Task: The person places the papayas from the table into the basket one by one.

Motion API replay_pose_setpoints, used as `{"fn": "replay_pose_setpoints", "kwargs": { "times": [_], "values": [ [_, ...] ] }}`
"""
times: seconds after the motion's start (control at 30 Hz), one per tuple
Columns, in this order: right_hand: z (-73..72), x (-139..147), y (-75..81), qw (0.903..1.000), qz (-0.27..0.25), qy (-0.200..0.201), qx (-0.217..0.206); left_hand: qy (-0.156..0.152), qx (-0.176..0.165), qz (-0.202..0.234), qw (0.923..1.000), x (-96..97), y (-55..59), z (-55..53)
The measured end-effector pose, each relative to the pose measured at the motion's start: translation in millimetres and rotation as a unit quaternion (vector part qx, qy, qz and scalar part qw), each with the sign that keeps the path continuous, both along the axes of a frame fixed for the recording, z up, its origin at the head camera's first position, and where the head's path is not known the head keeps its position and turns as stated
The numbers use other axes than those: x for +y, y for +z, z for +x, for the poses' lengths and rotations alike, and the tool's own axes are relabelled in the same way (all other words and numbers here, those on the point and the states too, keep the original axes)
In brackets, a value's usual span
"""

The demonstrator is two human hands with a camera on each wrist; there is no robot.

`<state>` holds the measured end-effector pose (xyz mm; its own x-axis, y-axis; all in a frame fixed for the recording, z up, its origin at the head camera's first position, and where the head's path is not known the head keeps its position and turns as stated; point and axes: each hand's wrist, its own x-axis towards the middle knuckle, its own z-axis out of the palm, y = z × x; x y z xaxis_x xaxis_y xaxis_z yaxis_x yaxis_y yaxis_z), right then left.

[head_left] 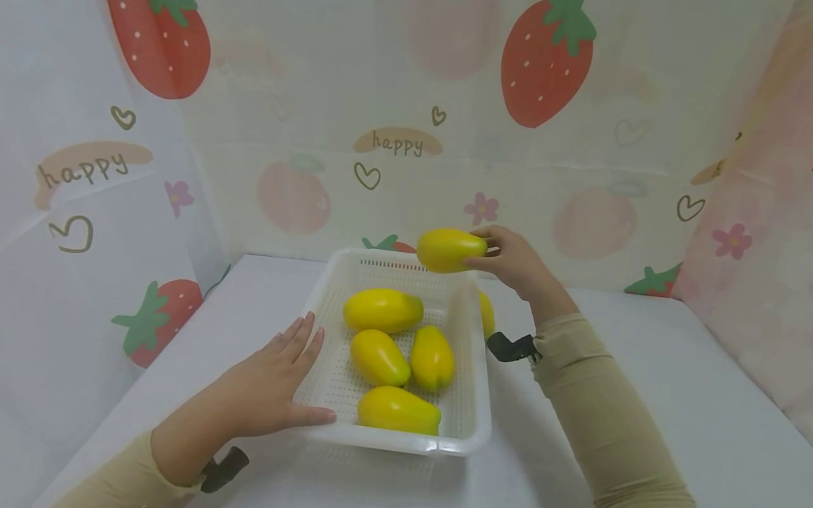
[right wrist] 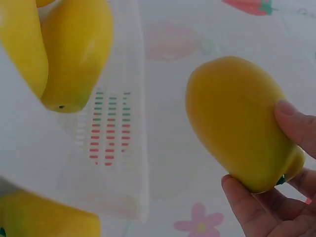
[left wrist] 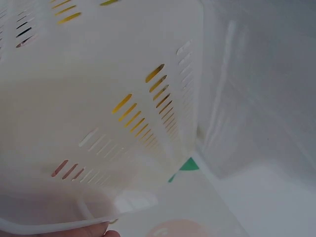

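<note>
The right hand [head_left: 517,262] holds a yellow mango [head_left: 449,250] by one end, with the thumb and fingertips [right wrist: 291,121] curled around that end. The long axis of the mango lies nearly level and points away from the palm toward the person's left. From this grip, the white basket [head_left: 468,416] is below and toward the person, and the held mango hangs just above its far rim, at the far right corner. Four more mangoes [head_left: 383,310] lie inside the basket, lower than the grip and closer to the body. One more mango [head_left: 486,315] shows just outside the right wall, directly under the wrist. The left hand [head_left: 269,388] rests flat, fingers straight, against the near left wall of the basket.
</note>
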<state>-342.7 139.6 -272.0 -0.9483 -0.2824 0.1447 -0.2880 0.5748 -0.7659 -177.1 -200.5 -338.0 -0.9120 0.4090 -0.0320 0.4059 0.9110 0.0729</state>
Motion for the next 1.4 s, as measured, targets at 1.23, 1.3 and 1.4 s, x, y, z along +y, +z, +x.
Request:
{"fn": "replay_pose_setpoints", "kwargs": {
  "times": [1.23,1.3,1.4],
  "values": [
    [-5.0,10.3,-13.5,0.9985,0.032,0.011,-0.043,-0.008,0.014,-0.003,0.9999,-1.3,-0.1,1.0],
    [-5.3,12.9,-14.0,0.9984,0.037,0.005,-0.043,-0.009,0.015,-0.003,0.9998,-1.4,-0.1,1.1],
    [-4.5,17.5,-14.3,0.9982,0.041,0.002,-0.044,-0.011,0.016,-0.003,0.9998,-1.3,-0.2,1.3]
  ]
}}
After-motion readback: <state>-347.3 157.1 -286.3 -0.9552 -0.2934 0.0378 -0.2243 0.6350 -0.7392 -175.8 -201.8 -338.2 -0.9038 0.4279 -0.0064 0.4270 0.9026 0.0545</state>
